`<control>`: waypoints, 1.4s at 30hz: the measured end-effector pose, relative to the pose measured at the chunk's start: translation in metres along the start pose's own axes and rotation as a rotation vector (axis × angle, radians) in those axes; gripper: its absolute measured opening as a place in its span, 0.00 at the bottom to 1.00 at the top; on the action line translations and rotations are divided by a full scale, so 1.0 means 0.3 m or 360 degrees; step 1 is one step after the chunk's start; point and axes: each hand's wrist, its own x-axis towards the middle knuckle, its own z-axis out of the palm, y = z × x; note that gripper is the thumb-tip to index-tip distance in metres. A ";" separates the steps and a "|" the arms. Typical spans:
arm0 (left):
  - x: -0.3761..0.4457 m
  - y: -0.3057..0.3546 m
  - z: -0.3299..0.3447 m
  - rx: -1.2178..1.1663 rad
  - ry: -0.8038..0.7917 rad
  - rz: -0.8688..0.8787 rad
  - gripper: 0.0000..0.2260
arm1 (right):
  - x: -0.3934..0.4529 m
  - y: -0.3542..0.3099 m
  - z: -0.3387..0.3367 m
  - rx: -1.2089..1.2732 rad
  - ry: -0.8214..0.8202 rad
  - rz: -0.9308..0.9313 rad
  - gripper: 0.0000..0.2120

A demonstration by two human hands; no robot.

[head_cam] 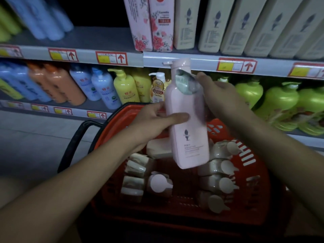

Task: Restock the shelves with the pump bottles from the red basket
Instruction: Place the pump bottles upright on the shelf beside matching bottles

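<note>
Pink and smooth, the pump bottle (187, 120) is held upright above the far rim of the red basket (263, 199), its pump head level with the front edge of the upper shelf (201, 63). The left hand (154, 121) is clamped round its middle; the right hand (217, 95) is closed on its shoulder by a greenish tag (185, 83). It looks rigid, full, fairly heavy and slick, so grip the body, not the pump.
</note>
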 end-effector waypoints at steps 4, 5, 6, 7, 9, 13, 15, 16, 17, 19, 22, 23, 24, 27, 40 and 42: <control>-0.012 0.032 -0.006 -0.0268 0.0219 0.0005 0.19 | -0.074 0.025 0.020 0.0021 -0.0003 -0.0314 0.18; -0.010 0.039 -0.016 -0.0326 0.0236 0.0001 0.18 | -0.086 0.032 0.017 -0.0009 -0.0098 -0.0335 0.17; -0.008 0.045 -0.030 -0.0377 0.0232 -0.0001 0.16 | -0.093 0.038 0.014 -0.0010 -0.0209 -0.0323 0.17; -0.007 0.051 -0.043 -0.0418 0.0216 0.0006 0.13 | -0.093 0.046 0.011 0.0022 -0.0310 -0.0294 0.17; -0.004 0.052 -0.065 -0.0458 0.0189 0.0051 0.11 | -0.081 0.061 0.008 0.0155 -0.0453 -0.0216 0.17; -0.014 0.080 -0.069 -0.0446 0.0233 0.0153 0.21 | -0.036 0.062 -0.007 0.0500 -0.0716 -0.0142 0.15; -0.040 0.112 -0.059 -0.0446 0.0305 0.0196 0.22 | -0.018 0.036 -0.014 0.0526 -0.0781 -0.0188 0.16; -0.051 0.131 -0.050 -0.0477 0.0327 0.0225 0.21 | -0.013 0.021 -0.024 0.0546 -0.0775 -0.0218 0.17; -0.058 0.151 -0.043 -0.0506 0.0345 0.0253 0.20 | -0.012 0.004 -0.036 0.0576 -0.0756 -0.0246 0.17; -0.076 0.196 -0.030 -0.0523 0.0366 0.0308 0.19 | -0.026 -0.030 -0.071 0.0637 -0.0747 -0.0291 0.18; -0.099 0.302 0.000 -0.0513 0.0277 0.0396 0.18 | -0.066 -0.103 -0.165 0.0658 -0.0750 -0.0417 0.21; -0.098 0.350 0.013 -0.0503 0.0232 0.0451 0.18 | -0.077 -0.137 -0.205 0.0646 -0.0715 -0.0483 0.20; -0.095 0.405 0.028 -0.0491 0.0193 0.0521 0.18 | -0.088 -0.176 -0.249 0.0637 -0.0655 -0.0550 0.18; -0.072 0.617 0.089 -0.0409 0.0106 0.0758 0.20 | -0.110 -0.299 -0.397 0.0622 -0.0353 -0.0751 0.16; 0.163 1.212 0.409 -0.0119 0.0346 0.1543 0.27 | 0.130 -0.597 -0.827 0.0237 0.0596 -0.1272 0.18; 0.225 1.261 0.449 -0.0096 0.0392 0.1556 0.27 | 0.204 -0.603 -0.841 0.0270 0.0675 -0.1259 0.15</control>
